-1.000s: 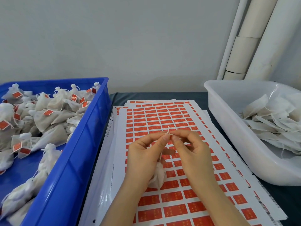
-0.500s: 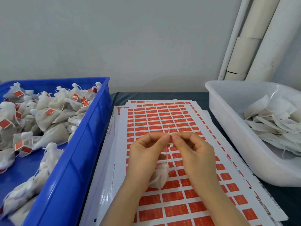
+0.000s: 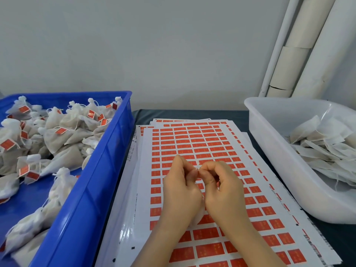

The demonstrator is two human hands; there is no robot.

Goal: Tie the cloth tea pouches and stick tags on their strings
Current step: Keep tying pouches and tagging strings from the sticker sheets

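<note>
Working position. The left hand (image 3: 179, 189) and right hand (image 3: 221, 189) meet fingertip to fingertip, fingers curled, each pinching the thin white string (image 3: 198, 167). Such a close grip suits drawing a knot or seating a tag; which one cannot be told. The cloth pouch (image 3: 199, 216) hangs below, mostly hidden between the wrists, with only a pale edge showing. The orange tag sheets (image 3: 192, 139) lie directly under the hands on the dark counter (image 3: 192, 113), presumably to keep tags within reach. The blue crate (image 3: 107, 151) at the left holds tagged pouches (image 3: 57, 132). The white tub (image 3: 269, 151) at the right holds flat untied pouches (image 3: 327, 147). Supply and output thus flank the work.
</note>
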